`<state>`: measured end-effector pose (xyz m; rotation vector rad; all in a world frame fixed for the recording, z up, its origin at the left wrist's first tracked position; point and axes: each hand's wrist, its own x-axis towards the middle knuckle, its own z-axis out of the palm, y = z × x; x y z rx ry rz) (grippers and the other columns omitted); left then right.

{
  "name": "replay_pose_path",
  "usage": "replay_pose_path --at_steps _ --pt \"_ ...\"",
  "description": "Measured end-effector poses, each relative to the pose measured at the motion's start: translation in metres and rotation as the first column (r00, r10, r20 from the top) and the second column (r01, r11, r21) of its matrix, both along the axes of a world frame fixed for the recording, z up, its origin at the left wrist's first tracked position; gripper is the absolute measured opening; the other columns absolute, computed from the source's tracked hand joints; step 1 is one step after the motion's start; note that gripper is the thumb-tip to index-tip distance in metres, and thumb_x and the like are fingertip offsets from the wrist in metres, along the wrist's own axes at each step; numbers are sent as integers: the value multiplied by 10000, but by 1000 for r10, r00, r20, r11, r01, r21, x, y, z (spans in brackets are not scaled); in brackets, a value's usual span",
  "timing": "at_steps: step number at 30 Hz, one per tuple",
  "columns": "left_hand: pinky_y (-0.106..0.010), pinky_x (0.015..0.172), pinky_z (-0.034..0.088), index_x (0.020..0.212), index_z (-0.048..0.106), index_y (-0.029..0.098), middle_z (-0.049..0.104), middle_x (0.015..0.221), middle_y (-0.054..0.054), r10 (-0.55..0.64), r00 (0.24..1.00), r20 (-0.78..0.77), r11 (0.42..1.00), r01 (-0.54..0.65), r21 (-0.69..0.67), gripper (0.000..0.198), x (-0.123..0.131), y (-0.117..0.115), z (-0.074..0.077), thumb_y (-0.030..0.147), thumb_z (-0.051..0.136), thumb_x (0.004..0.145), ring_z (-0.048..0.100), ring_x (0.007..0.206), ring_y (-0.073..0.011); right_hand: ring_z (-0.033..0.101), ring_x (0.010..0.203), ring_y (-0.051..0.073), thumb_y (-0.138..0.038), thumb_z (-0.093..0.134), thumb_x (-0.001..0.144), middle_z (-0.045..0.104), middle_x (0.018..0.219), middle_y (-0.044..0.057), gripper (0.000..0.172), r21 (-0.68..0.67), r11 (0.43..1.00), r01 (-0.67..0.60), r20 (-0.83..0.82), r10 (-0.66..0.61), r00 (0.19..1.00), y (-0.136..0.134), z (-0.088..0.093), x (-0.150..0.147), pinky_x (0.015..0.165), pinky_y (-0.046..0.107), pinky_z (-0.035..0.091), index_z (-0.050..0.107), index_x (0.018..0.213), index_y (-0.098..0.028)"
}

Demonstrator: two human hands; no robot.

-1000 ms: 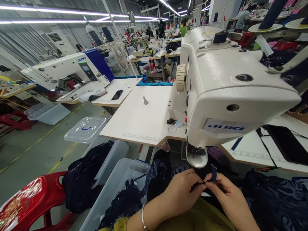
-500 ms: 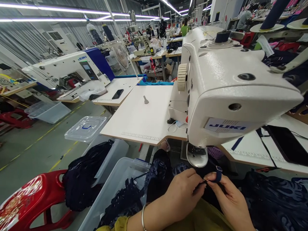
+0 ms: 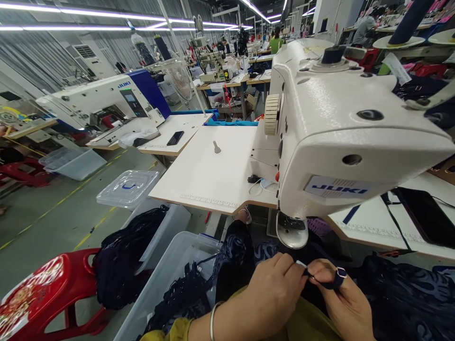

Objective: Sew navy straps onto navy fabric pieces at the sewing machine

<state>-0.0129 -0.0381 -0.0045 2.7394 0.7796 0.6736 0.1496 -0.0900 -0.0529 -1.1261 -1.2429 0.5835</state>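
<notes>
Both hands meet low in the head view, just below the sewing machine's head (image 3: 355,161). My left hand (image 3: 266,293) is closed, fingertips pinched on one end of a narrow navy strap (image 3: 329,285). A small pale piece (image 3: 301,264) shows at those fingertips; its kind is unclear. My right hand (image 3: 346,303) pinches the same strap close by, with a length of it looped over the fingers. On that loop sits a small metal-edged strap slider (image 3: 341,273). The lower part of the strap is hidden by the hands. Above them hangs the machine's round metal guard (image 3: 293,233).
A clear plastic bin (image 3: 142,298) with navy straps stands at lower left, beside a red stool (image 3: 46,284) and a dark garment heap (image 3: 131,255). Patterned navy fabric (image 3: 408,298) lies at right. The white table (image 3: 206,175) carries a small grey metal piece (image 3: 216,147).
My right hand has turned slightly and shifted right, and the slider has moved right and down with it. The pale piece now shows at my left fingertips. The view has shifted slightly.
</notes>
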Motion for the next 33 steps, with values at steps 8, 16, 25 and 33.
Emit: replay_pose_path --at_steps 8,16,25,33 --pt "-222 606 457 860 612 184 592 792 8 29 998 53 947 -11 -322 61 -2 12 17 168 602 918 588 714 -137 688 688 147 -317 652 853 705 778 -3 95 -266 964 17 165 28 986 3 23 12 619 154 553 661 779 -259" --pt "-307 810 501 1039 591 155 626 995 -65 164 985 42 982 -160 -97 97 4 46 23 201 558 960 591 921 -199 626 756 178 -483 598 844 669 800 1 234 -459 884 84 179 -1 984 45 43 11 708 239 514 646 865 -254" --pt "-318 1019 344 1281 563 163 666 1220 -15 -31 995 95 943 -3 332 294 -5 42 -18 215 497 999 539 1151 -161 548 700 158 -528 628 838 506 746 -38 363 -536 842 -59 -117 -5 993 66 27 11 645 254 501 507 1045 -255" --pt "-350 942 318 1280 588 232 575 1361 17 102 994 -44 909 -75 410 311 -5 38 -16 201 484 989 456 1267 -185 595 1076 254 -501 517 883 665 1056 80 344 -458 889 7 53 19 998 84 30 26 978 396 457 613 1069 -228"
